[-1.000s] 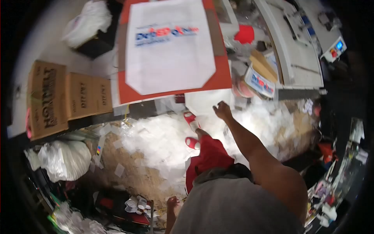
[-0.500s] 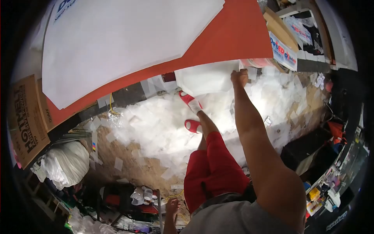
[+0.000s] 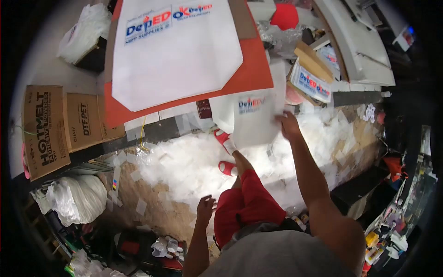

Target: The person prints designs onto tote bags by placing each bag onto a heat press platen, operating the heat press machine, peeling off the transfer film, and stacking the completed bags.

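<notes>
My right hand point(image 3: 289, 125) is closed on the right edge of a white printed sheet point(image 3: 258, 124) that hangs below the front edge of a red board point(image 3: 257, 74). The sheet carries blue and red "DepED" lettering near its top. On the board lies a larger-looking white sheet point(image 3: 184, 69) with cut corners and similar print. Down by my red shorts, my left hand point(image 3: 205, 206) is held in the air, fingers loosely bent and apart, holding nothing. Behind the hanging sheet, more white sheet material point(image 3: 222, 113) shows.
Loose white pieces point(image 3: 184, 157) cover much of the floor around my red slippers point(image 3: 227, 168). Cardboard boxes point(image 3: 46, 129) stand at left, above a full white plastic bag point(image 3: 76, 198). An open box with a printed sheet point(image 3: 311, 84) sits at right. A black box point(image 3: 357, 184) stands lower right.
My view has shifted, showing more of the tabletop. The sheet in my right hand now hangs with its print visible, lower than the board. My left hand has risen beside my shorts.
</notes>
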`<state>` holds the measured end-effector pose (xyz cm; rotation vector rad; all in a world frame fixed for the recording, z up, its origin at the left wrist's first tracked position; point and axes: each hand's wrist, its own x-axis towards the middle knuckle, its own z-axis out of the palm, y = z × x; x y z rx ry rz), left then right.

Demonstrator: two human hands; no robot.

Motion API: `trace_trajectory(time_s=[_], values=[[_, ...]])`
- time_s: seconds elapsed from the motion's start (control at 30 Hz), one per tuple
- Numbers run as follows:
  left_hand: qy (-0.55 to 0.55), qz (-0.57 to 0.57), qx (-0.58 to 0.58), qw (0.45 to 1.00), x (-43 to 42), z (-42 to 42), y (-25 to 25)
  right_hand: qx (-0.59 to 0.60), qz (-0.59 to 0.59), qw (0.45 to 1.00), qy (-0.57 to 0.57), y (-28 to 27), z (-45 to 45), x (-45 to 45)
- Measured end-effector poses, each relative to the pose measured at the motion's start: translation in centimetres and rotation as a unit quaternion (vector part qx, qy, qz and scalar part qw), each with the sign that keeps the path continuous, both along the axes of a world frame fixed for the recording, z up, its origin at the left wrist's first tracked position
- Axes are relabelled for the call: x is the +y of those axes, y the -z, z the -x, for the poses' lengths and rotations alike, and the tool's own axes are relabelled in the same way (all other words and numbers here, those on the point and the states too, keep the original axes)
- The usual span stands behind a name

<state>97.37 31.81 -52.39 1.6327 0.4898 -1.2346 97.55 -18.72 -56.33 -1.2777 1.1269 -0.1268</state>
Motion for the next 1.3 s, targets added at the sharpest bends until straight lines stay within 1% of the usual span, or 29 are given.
trace_trajectory(time_s=[0.03, 0.1, 0.13, 0.17, 0.23, 0.27, 0.3, 0.33, 0.37, 0.43, 0.47, 0.5, 0.53, 0.57, 0.6, 0.63, 0.7, 0.73, 0.83, 0.87, 0.9, 0.97, 1.03, 1.1, 1.13, 1.17, 1.2, 1.23, 1.3], values=[[-0.041, 0.047, 0.037, 0.997, -2.0, -1.0, -0.4, -0.005, 0.020, 1.000, -0.020, -5.6, 1.4, 2.4], [-0.103, 0.138, 0.119, 0.978, -5.7, -2.7, -1.8, -0.068, -0.179, 0.976, 0.101, -15.2, 6.4, 6.8], [-0.152, 0.143, 0.179, 0.962, -8.1, -4.0, -3.4, -0.117, -0.236, 0.957, 0.118, -17.8, 9.7, 8.6], [-0.181, 0.188, 0.182, 0.948, -9.4, -4.6, -3.9, -0.167, -0.294, 0.932, 0.132, -19.4, 11.8, 9.1], [-0.237, 0.355, 0.258, 0.867, -11.1, -6.6, -5.8, -0.125, -0.333, 0.926, 0.128, -20.6, 12.8, 8.8], [-0.233, 0.358, 0.255, 0.867, -12.0, -8.0, -6.5, -0.082, -0.370, 0.917, 0.122, -20.8, 13.0, 8.4], [-0.055, 0.277, 0.136, 0.949, -12.8, -9.4, -7.1, -0.086, -0.368, 0.918, 0.121, -19.3, 12.4, 8.2], [0.124, 0.178, 0.008, 0.976, -13.3, -10.2, -7.8, -0.016, -0.307, 0.951, 0.039, -16.4, 11.3, 8.3], [0.123, 0.179, -0.001, 0.976, -13.9, -10.4, -8.5, 0.052, -0.239, 0.968, -0.045, -15.1, 10.3, 8.2], [0.304, 0.163, -0.272, 0.898, -16.0, -11.8, -11.4, 0.063, -0.160, 0.979, -0.111, -16.1, 9.8, 8.5], [0.304, 0.166, -0.212, 0.914, -17.2, -11.8, -13.7, 0.076, -0.197, 0.972, -0.107, -17.2, 9.9, 8.3], [0.300, 0.169, -0.148, 0.927, -19.6, -10.8, -17.4, 0.036, -0.257, 0.964, -0.062, -15.0, 13.1, 8.2], [0.467, 0.225, -0.387, 0.762, -21.8, -7.3, -17.1, -0.008, -0.312, 0.949, -0.030, -13.2, 15.0, 8.0], [0.509, 0.272, -0.370, 0.729, -23.5, -7.8, -24.0, 0.008, -0.321, 0.947, -0.029, -14.6, 15.2, 8.3], [0.545, 0.319, -0.347, 0.693, -25.1, -8.3, -30.9, -0.136, -0.343, 0.930, -0.002, -16.4, 15.7, 8.9], [0.526, 0.376, -0.345, 0.680, -25.7, -8.6, -33.6, -0.217, -0.330, 0.918, -0.037, -16.3, 15.7, 8.3], [0.504, 0.379, -0.381, 0.677, -26.0, -11.3, -38.6, -0.347, -0.186, 0.919, -0.011, -20.9, 11.8, 6.7], [0.478, 0.350, -0.413, 0.692, -25.6, -13.4, -40.5, -0.381, -0.131, 0.915, 0.018, -23.9, 9.4, 5.7], [0.357, 0.236, -0.542, 0.723, -24.3, -20.4, -46.3, -0.431, 0.022, 0.902, -0.029, -31.6, 0.3, -0.2], [0.266, 0.251, -0.649, 0.667, -24.6, -22.6, -47.6, -0.443, 0.101, 0.890, -0.047, -34.8, -3.3, -1.8], [0.170, 0.260, -0.740, 0.596, -24.9, -25.0, -48.9, -0.422, 0.195, 0.886, -0.002, -39.8, -8.2, -1.0], [0.102, 0.170, -0.857, 0.475, -24.9, -30.1, -51.9, -0.441, 0.206, 0.871, 0.067, -46.8, -15.6, 0.4], [0.075, 0.151, -0.841, 0.513, -25.2, -36.0, -51.9, -0.444, 0.295, 0.845, 0.043, -48.0, -22.3, -0.3], [0.058, 0.113, -0.763, 0.634, -25.1, -42.0, -48.0, -0.454, 0.357, 0.816, 0.021, -45.3, -29.3, -0.9], [0.067, 0.056, -0.753, 0.652, -24.8, -44.9, -44.1, -0.342, 0.429, 0.836, 0.007, -42.7, -31.8, -0.8], [0.073, -0.002, -0.742, 0.667, -24.6, -48.5, -38.8, -0.277, 0.519, 0.809, -0.003, -37.0, -34.9, -1.8], [0.075, -0.015, -0.788, 0.610, -24.0, -52.5, -30.6, -0.208, 0.603, 0.770, -0.005, -31.4, -38.0, -2.7], [0.121, -0.081, -0.743, 0.654, -23.3, -52.2, -27.6, -0.185, 0.702, 0.687, -0.001, -25.4, -40.0, -3.6], [0.104, -0.144, -0.540, 0.822, -23.1, -50.0, -26.9, -0.032, 0.554, 0.815, -0.169, -26.2, -37.4, -1.0]])
